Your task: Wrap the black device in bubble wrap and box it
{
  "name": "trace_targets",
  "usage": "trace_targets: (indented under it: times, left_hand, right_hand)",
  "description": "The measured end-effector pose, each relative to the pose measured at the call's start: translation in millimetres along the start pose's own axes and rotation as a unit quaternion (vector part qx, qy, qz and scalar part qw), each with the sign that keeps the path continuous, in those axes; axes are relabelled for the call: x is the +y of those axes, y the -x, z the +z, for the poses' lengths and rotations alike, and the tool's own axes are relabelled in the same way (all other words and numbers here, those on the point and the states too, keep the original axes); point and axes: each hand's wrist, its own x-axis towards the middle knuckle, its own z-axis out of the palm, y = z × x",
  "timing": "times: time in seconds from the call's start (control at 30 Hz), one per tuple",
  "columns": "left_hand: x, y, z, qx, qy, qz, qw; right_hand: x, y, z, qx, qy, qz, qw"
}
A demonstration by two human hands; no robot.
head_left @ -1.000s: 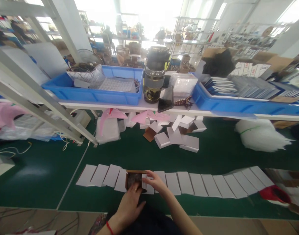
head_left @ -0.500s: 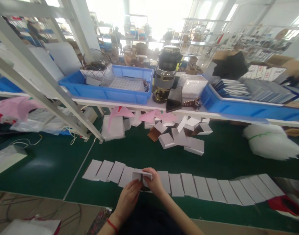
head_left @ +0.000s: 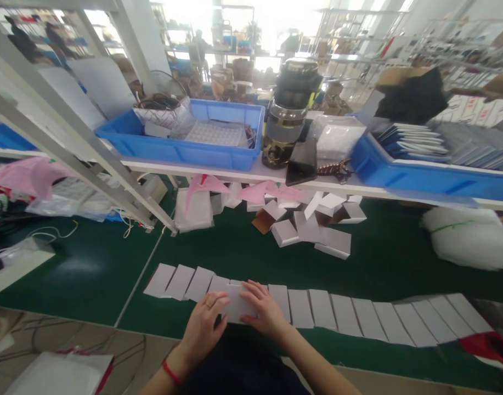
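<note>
A long row of small white boxes (head_left: 350, 312) lies side by side along the near part of the green table (head_left: 383, 258). My left hand (head_left: 202, 326) and my right hand (head_left: 265, 310) press from either side on one closed white box (head_left: 237, 304) in that row, fingers curled onto its lid. A red string circles my left wrist. Behind the row, a loose pile of white boxes (head_left: 312, 227) and one brown box lie on the table's middle.
A white shelf carries a blue bin (head_left: 185, 145) of packets, a dark glass jar (head_left: 288, 118), a black phone (head_left: 303, 162) and a second blue bin (head_left: 419, 170) of grey sleeves. White foam bundle (head_left: 465, 236) at right; pink bags and cables at left; slanted metal frame (head_left: 70, 148).
The box, open with its brown inside showing a second ago, has been folded shut and now lies flat under both hands. The camera has drifted slightly, shifting the scene rightward.
</note>
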Motion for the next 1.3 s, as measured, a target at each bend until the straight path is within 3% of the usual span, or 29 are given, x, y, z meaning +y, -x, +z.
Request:
trace_targets:
  times: [0.13, 0.23, 0.43, 0.6, 1.07, 1.3]
  left_hand:
    - [-23.4, -31.4, 10.5, -0.175, 0.006, 0.046, 0.983]
    - [-35.6, -42.2, 22.0, -0.237, -0.003, 0.069, 0.969]
    - [-40.9, -36.5, 37.8, -0.189, -0.11, 0.172, 0.96]
    - [-43.4, -31.2, 44.4, -0.159, -0.173, 0.211, 0.949]
    - [-43.6, -27.1, 46.1, -0.14, -0.129, 0.186, 0.964]
    - [-42.3, -16.6, 53.5, -0.138, -0.148, 0.153, 0.967]
  right_hand:
    - [0.9, -6.3, -7.2, -0.03, -0.002, 0.017, 0.999]
    - [0.8, -4.3, -6.3, -0.037, 0.012, -0.001, 0.999]
    - [3.3, -3.5, 2.5, -0.022, 0.03, -0.013, 0.999]
    - [9.7, -5.1, -3.1, -0.036, 0.024, -0.043, 0.998]
    - [12.9, -2.2, -4.9, -0.057, 0.058, -0.046, 0.996]
    - [14.9, 3.2, 10.9, -0.048, 0.133, -0.04, 0.989]
